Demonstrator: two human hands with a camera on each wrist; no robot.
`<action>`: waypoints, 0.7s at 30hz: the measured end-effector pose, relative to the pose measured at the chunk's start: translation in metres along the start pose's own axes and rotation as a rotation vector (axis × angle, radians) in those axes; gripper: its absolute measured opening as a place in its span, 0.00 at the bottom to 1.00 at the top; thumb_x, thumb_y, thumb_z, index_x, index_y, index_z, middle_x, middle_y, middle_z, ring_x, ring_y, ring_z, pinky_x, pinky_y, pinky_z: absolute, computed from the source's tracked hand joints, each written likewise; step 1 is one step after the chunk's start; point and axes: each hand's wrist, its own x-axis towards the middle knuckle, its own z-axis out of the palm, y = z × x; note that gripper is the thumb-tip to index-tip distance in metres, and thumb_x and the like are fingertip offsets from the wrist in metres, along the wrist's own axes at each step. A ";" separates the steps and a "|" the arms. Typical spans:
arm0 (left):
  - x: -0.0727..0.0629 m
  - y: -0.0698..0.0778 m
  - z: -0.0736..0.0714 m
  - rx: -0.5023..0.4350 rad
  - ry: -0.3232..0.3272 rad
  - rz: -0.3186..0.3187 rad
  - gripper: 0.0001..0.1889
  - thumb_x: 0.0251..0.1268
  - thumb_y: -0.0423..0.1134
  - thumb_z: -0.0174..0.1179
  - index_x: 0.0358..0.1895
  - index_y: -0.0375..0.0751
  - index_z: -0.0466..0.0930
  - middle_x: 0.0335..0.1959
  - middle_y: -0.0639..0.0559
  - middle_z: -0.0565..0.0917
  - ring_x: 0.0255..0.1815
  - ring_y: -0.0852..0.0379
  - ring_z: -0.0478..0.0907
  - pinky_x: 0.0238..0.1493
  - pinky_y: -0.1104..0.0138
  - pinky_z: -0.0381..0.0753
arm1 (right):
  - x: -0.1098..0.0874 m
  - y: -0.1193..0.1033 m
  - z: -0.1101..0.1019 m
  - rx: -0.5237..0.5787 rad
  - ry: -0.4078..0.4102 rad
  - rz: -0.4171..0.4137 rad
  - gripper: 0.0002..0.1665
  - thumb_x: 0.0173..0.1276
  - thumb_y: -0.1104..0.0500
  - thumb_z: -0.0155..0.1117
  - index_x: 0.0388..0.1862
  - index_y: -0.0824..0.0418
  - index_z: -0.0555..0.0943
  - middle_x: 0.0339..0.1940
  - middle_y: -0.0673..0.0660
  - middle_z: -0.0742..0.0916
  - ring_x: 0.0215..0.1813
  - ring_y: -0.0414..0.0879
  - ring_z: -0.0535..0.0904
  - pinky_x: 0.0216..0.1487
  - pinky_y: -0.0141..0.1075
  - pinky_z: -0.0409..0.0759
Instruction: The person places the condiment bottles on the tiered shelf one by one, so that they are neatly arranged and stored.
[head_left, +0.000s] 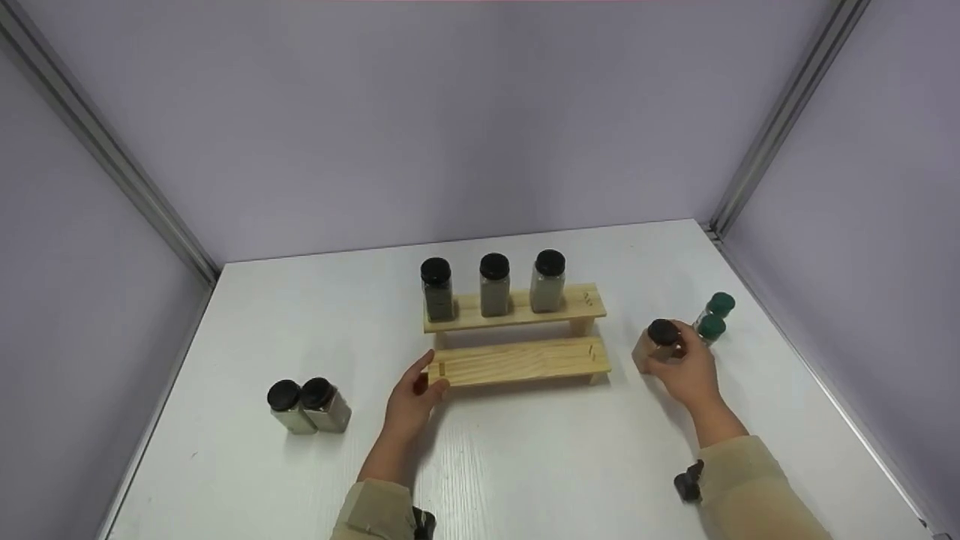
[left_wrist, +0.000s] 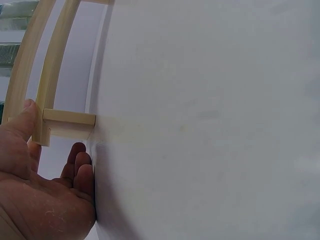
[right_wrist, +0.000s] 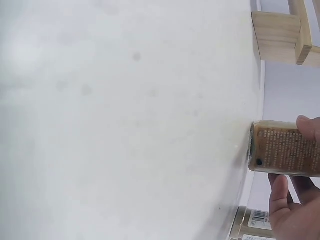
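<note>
My left hand (head_left: 409, 405) grips the left end of the lower shelf of a two-step wooden spice rack (head_left: 517, 364). In the left wrist view its thumb lies against the shelf's end, and the other fingers are partly hidden. To the right of the rack, my right hand (head_left: 690, 371) holds a black-capped spice jar (head_left: 646, 351) between thumb and fingers. Brown contents and small printed text show on this jar (right_wrist: 280, 150) in the right wrist view. It is upright; I cannot tell whether its base touches the table.
Three black-capped jars (head_left: 494, 289) stand apart along the upper shelf. Two more black-capped jars (head_left: 324, 405) stand side by side at the table's left. Two green-capped jars (head_left: 711, 328) are just beyond my right hand. Panel walls (head_left: 480, 120) border the white table (head_left: 525, 465).
</note>
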 end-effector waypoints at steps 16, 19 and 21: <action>-0.001 -0.001 0.001 -0.007 0.003 -0.011 0.34 0.78 0.42 0.66 0.81 0.41 0.67 0.50 0.42 0.79 0.46 0.51 0.74 0.45 0.61 0.77 | 0.013 -0.072 -0.005 0.010 0.091 -0.146 0.44 0.66 0.64 0.79 0.77 0.67 0.69 0.72 0.67 0.78 0.67 0.62 0.77 0.67 0.54 0.76; -0.002 -0.001 0.001 -0.005 0.004 -0.009 0.33 0.78 0.42 0.66 0.81 0.42 0.67 0.57 0.37 0.79 0.52 0.47 0.75 0.49 0.59 0.78 | 0.018 -0.088 -0.005 0.015 0.101 -0.138 0.46 0.66 0.63 0.80 0.78 0.65 0.68 0.72 0.67 0.78 0.66 0.62 0.78 0.66 0.55 0.78; -0.002 0.000 0.001 -0.004 0.006 -0.007 0.33 0.78 0.42 0.66 0.81 0.42 0.67 0.59 0.37 0.78 0.54 0.47 0.74 0.50 0.59 0.78 | 0.022 -0.099 -0.005 0.012 0.112 -0.137 0.47 0.66 0.62 0.80 0.79 0.65 0.67 0.71 0.68 0.80 0.65 0.62 0.79 0.64 0.55 0.79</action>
